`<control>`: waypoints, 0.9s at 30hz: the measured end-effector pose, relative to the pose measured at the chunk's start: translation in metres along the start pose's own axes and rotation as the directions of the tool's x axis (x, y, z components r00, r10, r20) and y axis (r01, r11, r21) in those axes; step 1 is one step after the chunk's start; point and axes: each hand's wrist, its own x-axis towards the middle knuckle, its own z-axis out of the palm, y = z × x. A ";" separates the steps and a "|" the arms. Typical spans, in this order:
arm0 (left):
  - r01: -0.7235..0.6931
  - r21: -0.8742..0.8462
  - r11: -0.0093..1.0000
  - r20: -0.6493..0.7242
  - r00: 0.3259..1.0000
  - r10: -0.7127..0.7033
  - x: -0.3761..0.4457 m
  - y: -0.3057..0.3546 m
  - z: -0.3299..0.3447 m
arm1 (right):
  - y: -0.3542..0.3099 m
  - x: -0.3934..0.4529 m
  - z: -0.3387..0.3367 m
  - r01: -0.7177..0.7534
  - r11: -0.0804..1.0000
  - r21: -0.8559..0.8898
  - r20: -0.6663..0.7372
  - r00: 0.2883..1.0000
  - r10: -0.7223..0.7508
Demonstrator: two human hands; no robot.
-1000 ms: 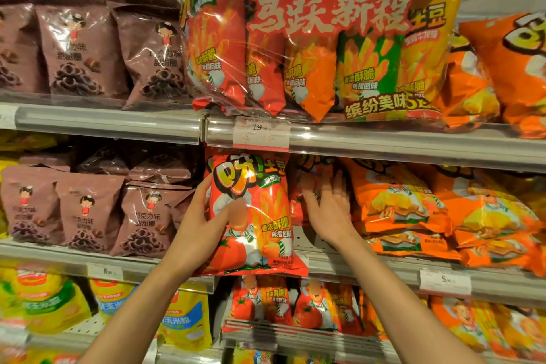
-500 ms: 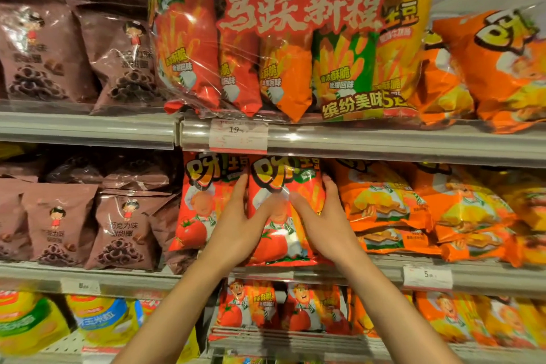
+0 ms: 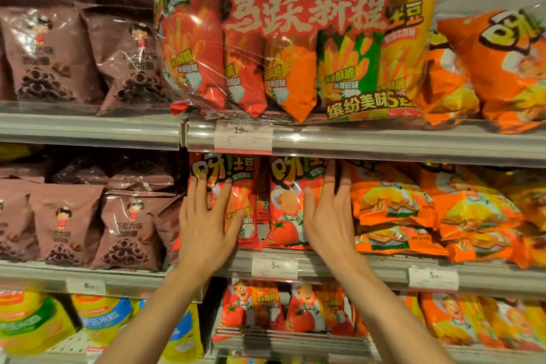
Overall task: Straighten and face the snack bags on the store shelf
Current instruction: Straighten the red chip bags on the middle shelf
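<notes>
Head view shows two red tomato-flavour snack bags standing upright side by side on the middle shelf (image 3: 325, 267), the left red bag (image 3: 236, 201) and the right red bag (image 3: 291, 207), both facing forward just behind the shelf lip and its price tag (image 3: 274, 266). These bags look light, puffed with air, with a slick crinkly film, so they would likely crush or slide under a hard squeeze; flat palms on the faces or a light hold at the side seams seems the safest way to nudge them. The left hand (image 3: 204, 224) lies flat with straight fingers pressed on the front of the left red bag, its grip spread apart and holding nothing. The right hand (image 3: 331, 216) is likewise spread, fingers straight along the right edge of the right red bag, between it and the orange bags (image 3: 393, 210) that lie slumped to the right. Brown chocolate-ring bags (image 3: 130, 230) stand to the left, and a large multipack (image 3: 295, 38) sits on the shelf above.
</notes>
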 end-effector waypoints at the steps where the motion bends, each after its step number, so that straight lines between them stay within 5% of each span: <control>1: -0.001 -0.007 1.000 -0.003 1.000 0.001 0.000 -0.001 0.001 | 0.000 -0.003 0.000 0.064 0.997 -0.042 -0.023 0.998 -0.065; 4: -0.002 -0.007 1.000 -0.018 1.000 0.002 0.000 -0.001 0.003 | 0.001 -0.014 0.003 0.169 0.973 -0.157 0.025 0.986 -0.167; 10: -0.024 -0.011 1.000 -0.010 1.000 0.023 0.001 -0.002 0.003 | -0.008 -0.011 0.016 0.154 0.984 -0.088 0.079 0.986 -0.148; 17: -0.050 0.084 0.995 -0.030 0.998 0.053 0.001 -0.001 -0.004 | -0.001 -0.011 0.017 0.145 0.962 -0.231 0.093 0.988 -0.126; 24: -0.213 -0.136 0.967 -0.116 0.973 0.198 -0.006 0.002 -0.028 | -0.007 -0.043 -0.012 0.159 0.982 0.104 0.183 0.967 -0.176; 27: -0.121 -0.326 0.937 -0.029 0.993 0.118 -0.022 0.010 -0.037 | -0.007 -0.068 -0.031 0.063 0.976 0.208 0.216 0.970 -0.108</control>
